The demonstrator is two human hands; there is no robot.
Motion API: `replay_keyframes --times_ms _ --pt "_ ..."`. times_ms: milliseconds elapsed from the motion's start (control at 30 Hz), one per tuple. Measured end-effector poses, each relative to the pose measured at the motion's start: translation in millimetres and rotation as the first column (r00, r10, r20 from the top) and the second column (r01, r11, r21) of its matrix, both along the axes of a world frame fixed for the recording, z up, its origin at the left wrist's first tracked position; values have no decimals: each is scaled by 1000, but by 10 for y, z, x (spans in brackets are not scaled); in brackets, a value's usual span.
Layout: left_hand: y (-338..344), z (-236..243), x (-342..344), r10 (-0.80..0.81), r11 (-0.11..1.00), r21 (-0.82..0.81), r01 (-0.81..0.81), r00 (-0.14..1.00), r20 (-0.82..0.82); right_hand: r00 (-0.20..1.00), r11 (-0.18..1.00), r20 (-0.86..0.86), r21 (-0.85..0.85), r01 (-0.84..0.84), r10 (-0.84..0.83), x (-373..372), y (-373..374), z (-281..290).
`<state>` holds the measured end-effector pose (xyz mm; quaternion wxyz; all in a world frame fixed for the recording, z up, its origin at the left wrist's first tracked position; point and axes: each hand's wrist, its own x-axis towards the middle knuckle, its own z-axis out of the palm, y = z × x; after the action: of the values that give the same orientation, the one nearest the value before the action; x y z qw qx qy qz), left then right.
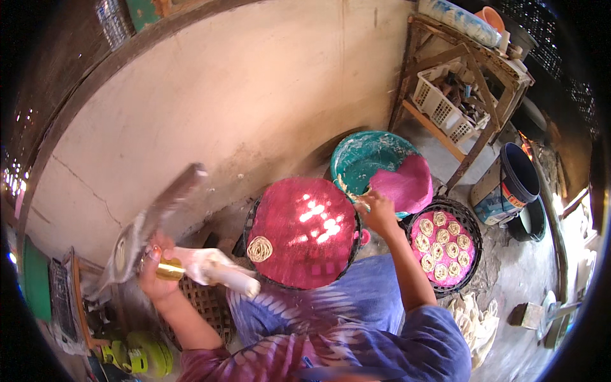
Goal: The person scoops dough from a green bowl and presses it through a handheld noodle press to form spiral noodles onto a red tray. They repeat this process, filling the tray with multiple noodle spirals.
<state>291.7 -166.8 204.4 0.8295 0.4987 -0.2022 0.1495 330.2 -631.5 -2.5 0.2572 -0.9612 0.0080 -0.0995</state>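
Observation:
My left hand is closed round what looks like a hand dough press, with a brass-coloured cylinder, a pale plunger and a motion-blurred grey-brown handle. At the near rim of a dough-smeared teal basin, the fingers of my right hand are bent against some pale dough. Pink cloth hangs over the basin's right side. In front of me lies a round tray covered in pink cloth, with one coil of noodle-like dough at its left.
On the right, a dark woven tray bears several dough coils on pink cloth. Beyond it stands a bucket. A wooden rack holds a white crate near the wall. Crumpled pale cloth lies on the floor.

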Motion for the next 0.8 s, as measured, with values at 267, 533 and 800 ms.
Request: replay_keyframes --times_ms 267,533,800 --pt "-1105 -820 192 -590 787 -460 412 721 -364 664 -650 241 590 479 708 -1246 1727 621" --pt "-847 -904 -119 31 657 754 9 999 -39 959 172 166 963 -208 230 -1342 1186 1264" --pt "-835 -727 -374 -374 398 917 1 913 162 814 821 202 69 -566 544 -1361 1465 2034"
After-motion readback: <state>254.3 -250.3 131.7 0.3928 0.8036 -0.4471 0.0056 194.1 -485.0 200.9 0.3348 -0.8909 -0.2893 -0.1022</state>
